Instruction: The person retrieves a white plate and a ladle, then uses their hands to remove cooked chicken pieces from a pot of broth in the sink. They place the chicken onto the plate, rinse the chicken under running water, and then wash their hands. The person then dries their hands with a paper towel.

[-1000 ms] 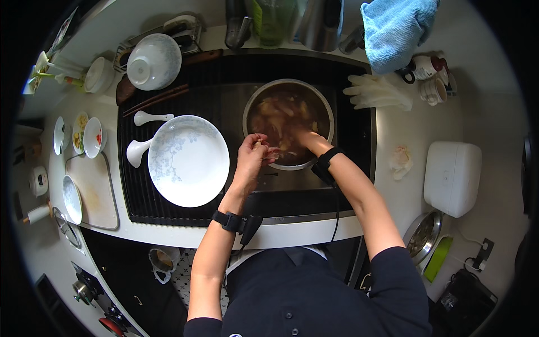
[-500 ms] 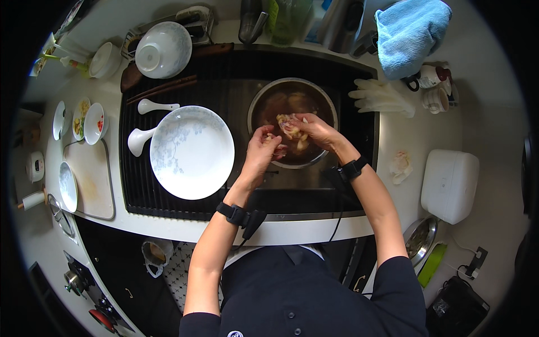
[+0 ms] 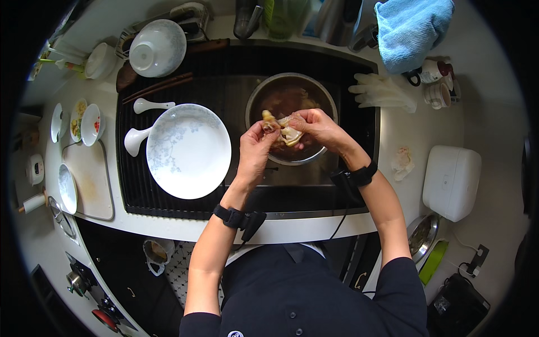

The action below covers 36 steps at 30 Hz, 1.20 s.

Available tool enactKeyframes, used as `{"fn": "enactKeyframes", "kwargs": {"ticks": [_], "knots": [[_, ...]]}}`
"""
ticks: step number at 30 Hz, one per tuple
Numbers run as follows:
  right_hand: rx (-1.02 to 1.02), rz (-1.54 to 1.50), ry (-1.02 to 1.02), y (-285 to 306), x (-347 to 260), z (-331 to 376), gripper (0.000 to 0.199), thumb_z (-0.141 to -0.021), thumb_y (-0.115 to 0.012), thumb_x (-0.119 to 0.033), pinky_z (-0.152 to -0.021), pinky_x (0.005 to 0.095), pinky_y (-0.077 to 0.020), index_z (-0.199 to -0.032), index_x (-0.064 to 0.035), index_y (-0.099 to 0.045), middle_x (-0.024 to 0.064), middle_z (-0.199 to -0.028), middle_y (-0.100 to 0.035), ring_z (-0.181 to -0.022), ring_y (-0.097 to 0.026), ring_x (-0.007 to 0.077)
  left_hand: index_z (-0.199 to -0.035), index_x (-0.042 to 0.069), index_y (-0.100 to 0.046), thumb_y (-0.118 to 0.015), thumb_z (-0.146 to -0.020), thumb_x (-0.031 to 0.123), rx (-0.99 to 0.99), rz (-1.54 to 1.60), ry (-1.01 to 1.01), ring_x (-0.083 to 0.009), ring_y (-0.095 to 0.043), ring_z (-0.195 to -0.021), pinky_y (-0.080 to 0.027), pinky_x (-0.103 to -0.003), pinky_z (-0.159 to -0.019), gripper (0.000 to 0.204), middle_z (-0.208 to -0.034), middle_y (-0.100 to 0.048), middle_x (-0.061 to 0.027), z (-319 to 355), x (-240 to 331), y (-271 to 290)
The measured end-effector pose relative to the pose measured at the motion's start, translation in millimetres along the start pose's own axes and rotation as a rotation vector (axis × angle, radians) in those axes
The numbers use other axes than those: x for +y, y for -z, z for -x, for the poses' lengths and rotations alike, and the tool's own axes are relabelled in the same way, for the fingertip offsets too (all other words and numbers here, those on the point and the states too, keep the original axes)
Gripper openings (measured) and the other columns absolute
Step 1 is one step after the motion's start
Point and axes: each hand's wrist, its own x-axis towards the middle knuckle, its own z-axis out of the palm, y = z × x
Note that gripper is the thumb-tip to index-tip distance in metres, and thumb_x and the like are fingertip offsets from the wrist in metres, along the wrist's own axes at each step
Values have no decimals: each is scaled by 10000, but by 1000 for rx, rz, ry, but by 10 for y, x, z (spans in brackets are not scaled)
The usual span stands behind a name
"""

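Right, hands: the left hand (image 3: pixel 255 149) and the right hand (image 3: pixel 319 128) both pinch one pale, wet piece of meat (image 3: pixel 285 133), fingers clenched on it from either side, just above the metal pot (image 3: pixel 291 117).
Where the meat sits: lifted clear of the pot's brown broth, over its near rim, not yet over any dish.
Done so far: judging by this, one piece is out of the liquid and in hand.
Left to do: the big white patterned plate (image 3: pixel 188 150), just left of the pot, holds nothing; more pieces seem to lie in the broth, though the glare makes that hard to tell.
Surface: pot and plate stand on a dark ribbed cooktop (image 3: pixel 168 90); two white spoons (image 3: pixel 137 137) lie left of the plate.
Room: a white bowl (image 3: pixel 157 49) sits far left behind the pot, a blue towel (image 3: pixel 412 28) and white gloves (image 3: pixel 382 92) to its right, a cutting board (image 3: pixel 90 180) far left.
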Motion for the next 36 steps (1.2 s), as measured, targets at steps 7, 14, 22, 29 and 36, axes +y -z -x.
{"fn": "enactKeyframes", "kwargs": {"ticks": [7,14,22,29,36], "knots": [[49,-119,113,7,20,2,324,-1052,-538,-332,-776,253,-552,-1117,-27,-625,49,-963,-700,-819,-668,111,-1211,23,-567,-502,-1032,92,-82,61,38,-99,-651,-801,-517,-225,-751,203,-843,-649,-20,-30,35,10],[82,-21,207,111,-72,66,250,-982,-666,-248,-776,214,-513,-1090,-23,-647,21,-1024,-682,-850,-625,62,-1091,55,-504,-405,-949,-12,102,-96,203,-156,-668,-790,-570,-274,-653,185,-945,-605,-69,-96,-50,24],[82,12,69,200,-53,-31,362,-1029,-581,-335,-764,223,-499,-979,3,-700,43,-930,-706,-832,-618,70,-1084,63,-505,-611,-952,118,-9,-26,254,-145,-679,-835,-576,-268,-684,178,-989,-613,-53,-159,-79,44],[-10,113,47,23,-87,-76,439,-1044,-514,-368,-782,260,-512,-1020,13,-731,62,-876,-721,-763,-662,138,-1145,50,-609,-746,-928,242,-101,-208,65,-93,-660,-852,-565,-240,-750,320,-970,-661,-12,-135,-75,-121],[131,65,100,278,-95,-59,284,-974,-526,-117,-791,240,-495,-1169,54,-643,54,-815,-670,-755,-631,101,-1113,39,-600,-636,-977,135,18,47,121,-149,-707,-845,-596,-298,-755,170,-954,-700,-53,-49,-34,37]]}}
